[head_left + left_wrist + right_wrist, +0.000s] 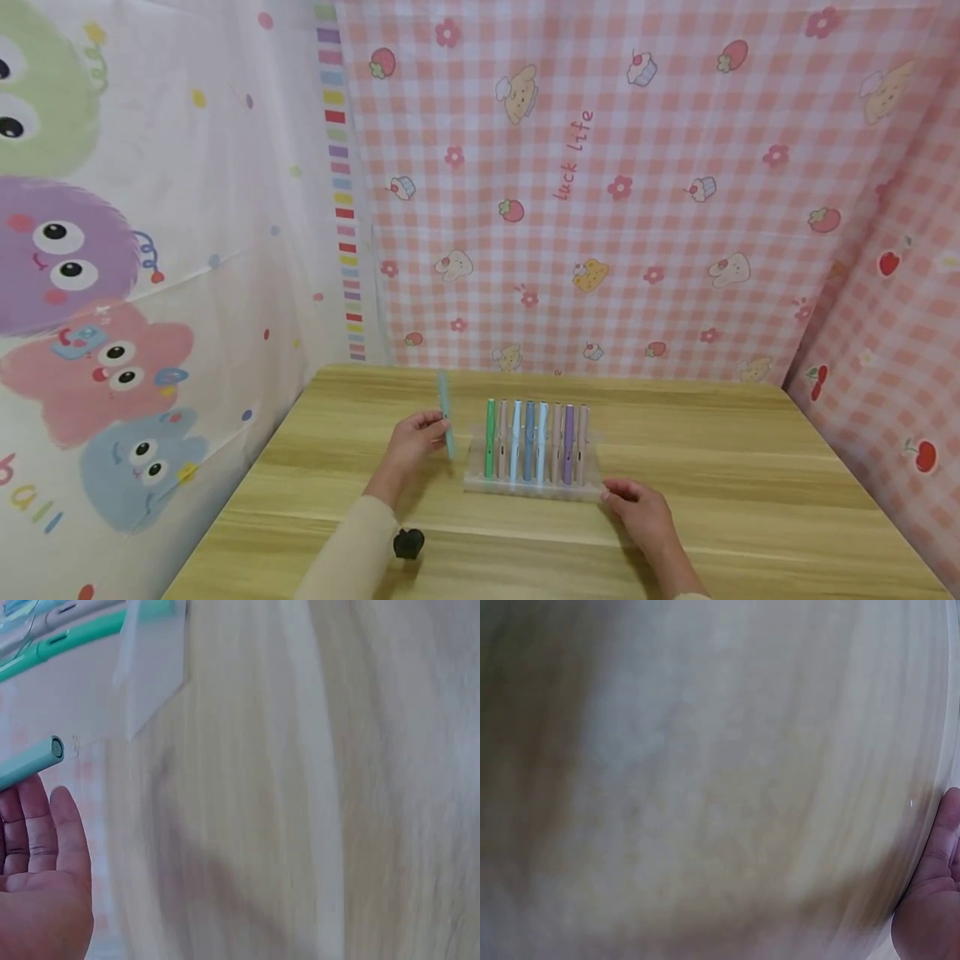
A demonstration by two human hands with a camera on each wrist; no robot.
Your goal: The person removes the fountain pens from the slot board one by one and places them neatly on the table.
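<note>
Pen, pale teal (446, 417), found in the left hand (415, 442), raised above the table to the left of a clear stand (525, 491). Items follow from the near side outward. Left sleeve (352, 542), cream, lies nearest; at its cuff is a small black object (408, 543) whose nature I cannot tell. Right hand (643, 515) is at the stand's near right corner, thumb and fingertips drawn nearly together and pinching the edge; the right wrist view takes in only part of that hand, at the border. Stand bears eight pens, upright and side by side, in this order from the left: green (491, 437), pinkish brown, light blue, mid blue, light blue, pinkish brown, purple (569, 446), pinkish brown. Left hand has the teal pen between thumb and fingers, the grip closed to the pen's thickness; pen is nearly upright, top tilted slightly left, apart from the green one. Left wrist view shows one round end of it clear of the fingers. Table (712, 467) is of yellowish wood grain. White cloth (232, 333) with cartoon figures hangs at the left, a cherry-printed check cloth (885, 333) at the right. Farthest hangs a pink check cloth (675, 142) printed with strawberries, cupcakes and "luck life".
</note>
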